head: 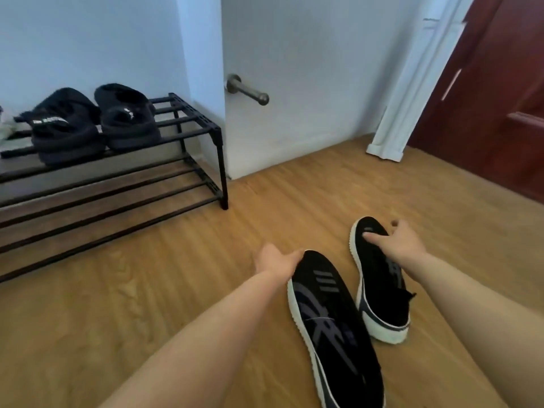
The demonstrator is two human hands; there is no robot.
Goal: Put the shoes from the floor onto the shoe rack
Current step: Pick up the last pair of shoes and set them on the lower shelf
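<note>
Two black sneakers with white soles are low in the view over the wooden floor. My left hand (275, 262) grips the toe end of the nearer sneaker (332, 322). My right hand (400, 241) is closed over the toe of the farther sneaker (379, 293), fingers wrapped across its upper. The black metal shoe rack (188, 134) stands at the left against the wall, with two tiers of bars. A pair of black fuzzy slippers (97, 125) sits on its top tier.
A white door with a metal lever handle (247, 91) stands behind the rack's right end. A dark red door (500, 98) and white frame (412, 92) are at the far right. Wooden floor (265, 207) lies between the rack and the sneakers.
</note>
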